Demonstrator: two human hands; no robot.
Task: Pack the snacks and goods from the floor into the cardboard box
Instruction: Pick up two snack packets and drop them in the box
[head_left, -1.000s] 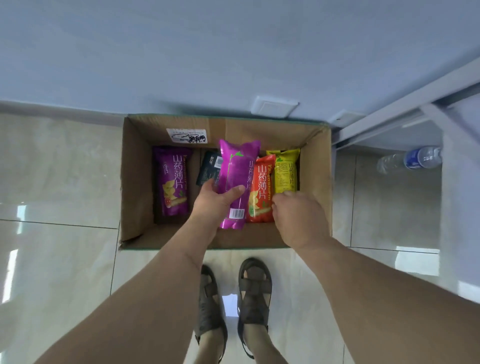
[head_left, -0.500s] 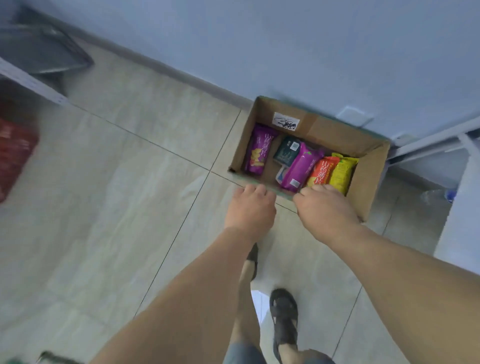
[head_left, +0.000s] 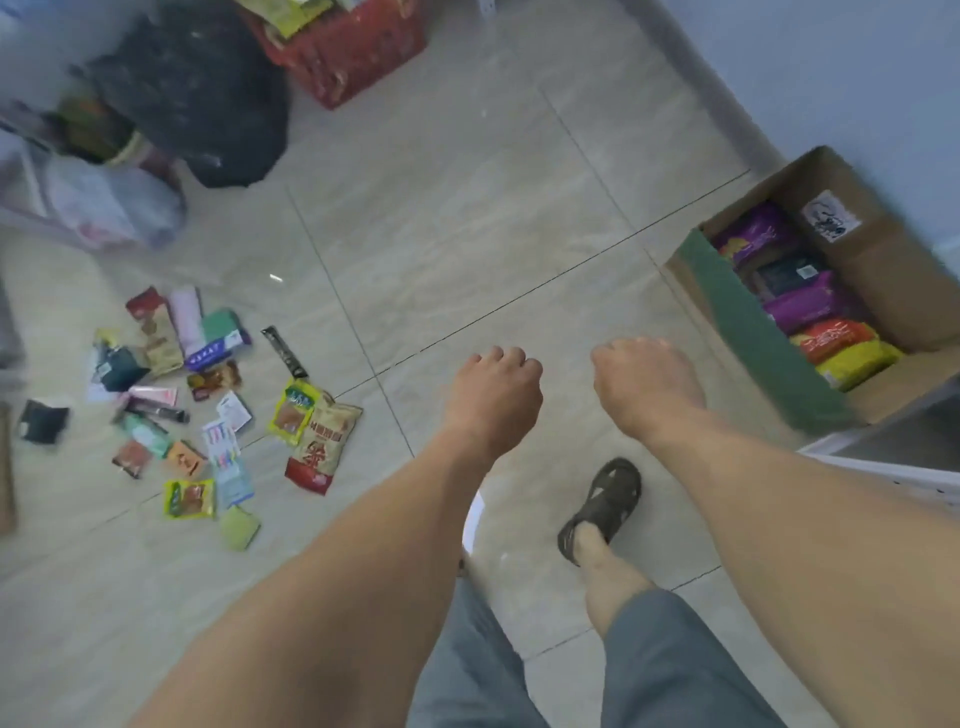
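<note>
Open cardboard box (head_left: 883, 260), part-filled; scattered snacks (head_left: 213, 379) well apart

Empty left hand (head_left: 493, 395) and right hand (head_left: 644, 384) hang between scattered snacks (head_left: 319, 441) and cardboard box (head_left: 893, 260)

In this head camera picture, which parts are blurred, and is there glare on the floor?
Head view: motion blur smears the cardboard box and the black bag; the snack packets look soft. Head view: a white glare patch lies on the floor between the legs.

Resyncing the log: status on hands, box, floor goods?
Left hand, right hand both empty, loosely curled. Cardboard box holds packets. Snack pile on floor, unpacked. No obstacle seen toward it.
</note>
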